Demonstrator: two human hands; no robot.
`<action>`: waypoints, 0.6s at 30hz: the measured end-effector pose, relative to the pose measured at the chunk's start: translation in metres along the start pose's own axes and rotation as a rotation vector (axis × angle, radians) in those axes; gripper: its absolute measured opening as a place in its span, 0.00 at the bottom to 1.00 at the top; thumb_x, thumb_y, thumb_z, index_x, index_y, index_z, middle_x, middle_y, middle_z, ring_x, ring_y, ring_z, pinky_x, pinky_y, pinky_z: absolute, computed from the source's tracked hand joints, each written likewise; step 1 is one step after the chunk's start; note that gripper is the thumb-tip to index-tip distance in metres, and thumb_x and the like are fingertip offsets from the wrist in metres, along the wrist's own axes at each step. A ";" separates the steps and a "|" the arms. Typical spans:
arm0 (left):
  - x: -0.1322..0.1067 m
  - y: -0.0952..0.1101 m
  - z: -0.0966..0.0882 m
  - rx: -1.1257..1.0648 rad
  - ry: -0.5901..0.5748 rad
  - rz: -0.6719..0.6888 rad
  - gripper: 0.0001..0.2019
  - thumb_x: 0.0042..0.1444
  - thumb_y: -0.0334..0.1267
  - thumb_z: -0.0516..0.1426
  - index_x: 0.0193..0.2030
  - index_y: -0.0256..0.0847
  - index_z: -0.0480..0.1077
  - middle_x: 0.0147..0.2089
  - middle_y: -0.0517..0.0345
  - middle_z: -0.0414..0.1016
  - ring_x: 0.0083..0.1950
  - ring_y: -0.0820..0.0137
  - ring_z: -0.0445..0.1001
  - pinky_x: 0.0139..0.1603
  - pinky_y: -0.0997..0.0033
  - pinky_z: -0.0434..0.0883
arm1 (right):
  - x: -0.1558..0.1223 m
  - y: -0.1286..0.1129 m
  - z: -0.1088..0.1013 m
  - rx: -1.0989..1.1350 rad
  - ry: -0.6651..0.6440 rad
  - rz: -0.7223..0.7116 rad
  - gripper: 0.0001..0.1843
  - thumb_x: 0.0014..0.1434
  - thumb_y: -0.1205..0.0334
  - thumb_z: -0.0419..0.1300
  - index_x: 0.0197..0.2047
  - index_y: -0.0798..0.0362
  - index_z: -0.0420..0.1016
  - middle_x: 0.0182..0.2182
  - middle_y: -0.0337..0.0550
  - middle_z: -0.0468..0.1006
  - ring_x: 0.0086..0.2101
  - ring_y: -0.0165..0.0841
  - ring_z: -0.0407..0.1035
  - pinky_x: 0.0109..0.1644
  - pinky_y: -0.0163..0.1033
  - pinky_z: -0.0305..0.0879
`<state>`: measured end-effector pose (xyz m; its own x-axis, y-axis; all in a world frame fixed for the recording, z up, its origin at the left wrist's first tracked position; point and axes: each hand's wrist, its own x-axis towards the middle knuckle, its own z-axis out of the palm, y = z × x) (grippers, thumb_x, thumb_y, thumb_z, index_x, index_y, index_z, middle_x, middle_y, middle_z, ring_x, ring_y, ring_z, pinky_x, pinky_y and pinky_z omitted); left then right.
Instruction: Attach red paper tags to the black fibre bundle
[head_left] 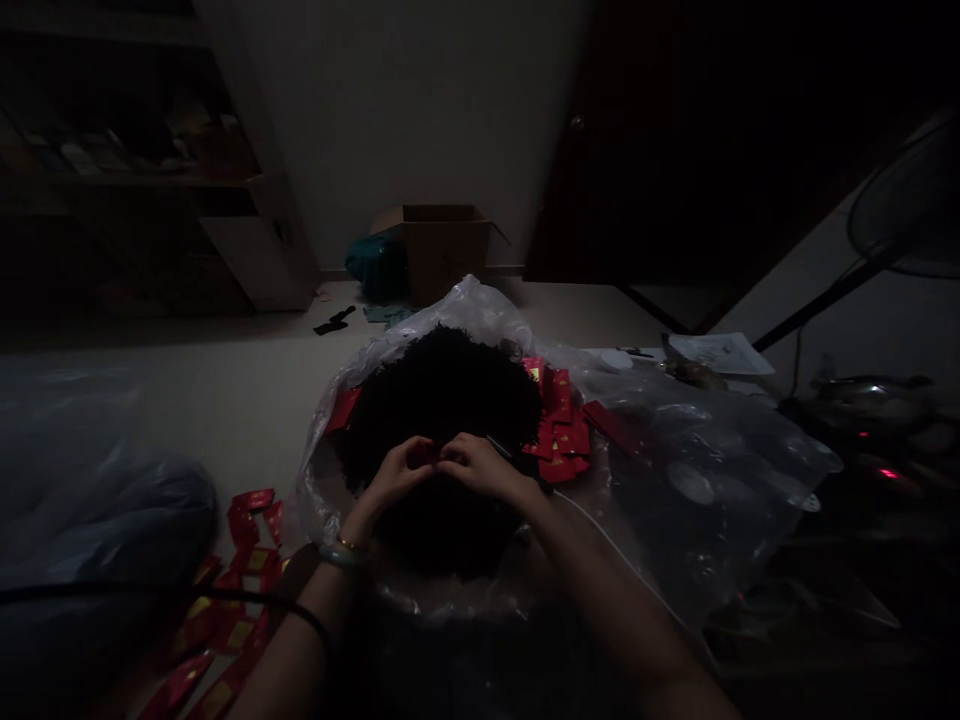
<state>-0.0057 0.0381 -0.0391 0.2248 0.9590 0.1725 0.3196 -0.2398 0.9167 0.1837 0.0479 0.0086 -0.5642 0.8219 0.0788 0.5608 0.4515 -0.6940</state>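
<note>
The room is dim. My left hand (pixel 401 470) and my right hand (pixel 480 465) meet in front of me, fingers pinched together over a small red item (pixel 436 455) that I cannot name. Both hands hover over a big heap of dark loose material (pixel 442 400) lying in an open clear plastic bag (pixel 480 305). Several small red packets (pixel 562 430) lie at the heap's right edge. More red packets (pixel 240 560) are scattered on the floor by my left forearm. A thin dark tool (pixel 499 447) sticks out beside my right hand.
A clear plastic sheet (pixel 712 470) spreads to the right. An open cardboard box (pixel 442 245) and a teal bag (pixel 375 265) stand by the far wall. Dark shelves (pixel 135 180) are at the left, a fan (pixel 907 200) at the right, papers (pixel 720 352) behind the sheet.
</note>
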 end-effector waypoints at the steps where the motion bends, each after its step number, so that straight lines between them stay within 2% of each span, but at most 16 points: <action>1: 0.001 0.002 -0.001 -0.004 -0.033 -0.038 0.18 0.46 0.42 0.62 0.44 0.39 0.70 0.37 0.58 0.73 0.37 0.70 0.70 0.39 0.70 0.68 | 0.000 0.001 -0.001 0.009 -0.013 -0.015 0.07 0.56 0.64 0.61 0.39 0.55 0.76 0.37 0.44 0.74 0.35 0.30 0.69 0.40 0.35 0.64; 5: 0.003 0.008 -0.003 0.007 -0.159 -0.133 0.16 0.41 0.42 0.64 0.36 0.35 0.72 0.29 0.63 0.70 0.31 0.73 0.67 0.32 0.75 0.64 | 0.001 0.003 -0.004 0.047 -0.050 -0.058 0.08 0.49 0.71 0.63 0.36 0.55 0.74 0.34 0.41 0.75 0.35 0.30 0.69 0.38 0.33 0.63; 7: 0.004 0.009 -0.002 -0.026 -0.202 -0.182 0.15 0.39 0.41 0.65 0.32 0.34 0.72 0.26 0.65 0.68 0.29 0.74 0.65 0.30 0.76 0.62 | 0.002 0.002 -0.006 0.113 -0.041 -0.027 0.07 0.47 0.72 0.63 0.32 0.55 0.73 0.30 0.38 0.74 0.32 0.29 0.69 0.35 0.32 0.62; 9: 0.003 0.009 0.000 -0.084 -0.207 -0.221 0.15 0.38 0.40 0.65 0.32 0.34 0.72 0.26 0.65 0.69 0.28 0.74 0.66 0.31 0.76 0.63 | 0.002 0.004 -0.009 0.244 -0.025 0.038 0.06 0.46 0.70 0.64 0.29 0.55 0.71 0.26 0.35 0.73 0.28 0.28 0.68 0.32 0.32 0.61; 12: 0.001 0.008 0.001 -0.177 -0.179 -0.260 0.17 0.38 0.39 0.65 0.37 0.34 0.73 0.29 0.62 0.73 0.29 0.73 0.68 0.32 0.75 0.65 | 0.002 0.011 -0.013 0.501 0.019 0.173 0.07 0.46 0.64 0.64 0.29 0.55 0.69 0.23 0.32 0.70 0.24 0.27 0.67 0.28 0.32 0.63; 14: -0.001 0.009 0.002 -0.219 -0.120 -0.293 0.19 0.38 0.39 0.65 0.38 0.34 0.72 0.30 0.60 0.74 0.30 0.72 0.70 0.31 0.73 0.67 | 0.002 0.015 -0.014 0.562 0.091 0.232 0.07 0.48 0.63 0.61 0.31 0.54 0.68 0.25 0.33 0.71 0.25 0.29 0.68 0.29 0.34 0.65; 16: -0.002 0.010 0.003 -0.239 -0.056 -0.317 0.19 0.38 0.39 0.65 0.38 0.34 0.72 0.30 0.59 0.74 0.29 0.71 0.70 0.31 0.73 0.68 | 0.000 0.016 -0.015 0.479 0.171 0.219 0.04 0.50 0.64 0.59 0.32 0.54 0.69 0.27 0.36 0.72 0.29 0.30 0.69 0.33 0.37 0.67; 18: -0.002 0.010 0.004 -0.248 -0.015 -0.318 0.19 0.37 0.40 0.65 0.37 0.34 0.71 0.30 0.59 0.75 0.30 0.71 0.71 0.32 0.72 0.69 | -0.002 0.011 -0.014 0.303 0.242 0.111 0.06 0.50 0.67 0.59 0.34 0.54 0.71 0.33 0.41 0.75 0.35 0.32 0.69 0.41 0.41 0.67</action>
<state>0.0011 0.0336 -0.0322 0.1649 0.9767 -0.1371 0.1444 0.1136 0.9830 0.1997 0.0562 0.0111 -0.3311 0.9343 0.1325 0.3856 0.2621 -0.8847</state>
